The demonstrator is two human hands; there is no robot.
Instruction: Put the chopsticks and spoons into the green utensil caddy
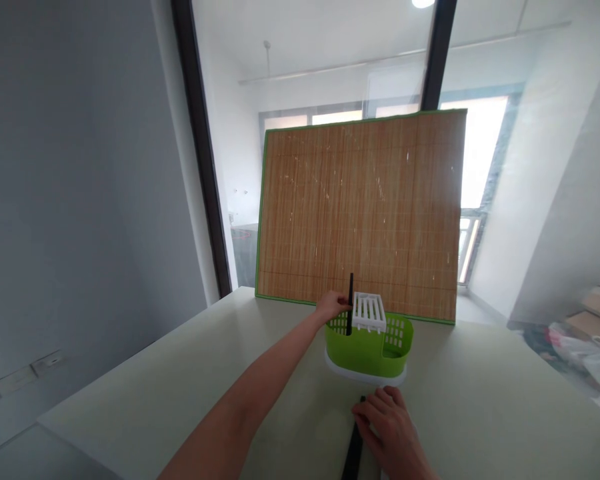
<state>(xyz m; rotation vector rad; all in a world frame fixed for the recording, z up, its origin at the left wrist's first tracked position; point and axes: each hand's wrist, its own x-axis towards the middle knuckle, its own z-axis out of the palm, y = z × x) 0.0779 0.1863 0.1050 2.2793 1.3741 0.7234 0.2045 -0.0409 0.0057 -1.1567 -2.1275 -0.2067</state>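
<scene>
My left hand (331, 306) reaches out to the far side of the table. It pinches a slim black stick (351, 293), possibly a chopstick, which stands upright at the left part of a green utensil basket (355, 350). The basket has slotted ends, a white base and a white slatted rack (369, 312) raised at its middle. Closer to me, my right hand (387, 423) rests with curled fingers at the upper end of a long dark object (353, 453) lying on the table. Whether that is one stick or a bundle, I cannot tell.
The white table (275, 347) holds the basket. Behind it a green-edged bamboo mat (360, 213) leans against glass panes with dark frames. A grey wall (80, 200) stands on the left. Boxes and plastic bags (590, 333) lie beyond the table at right.
</scene>
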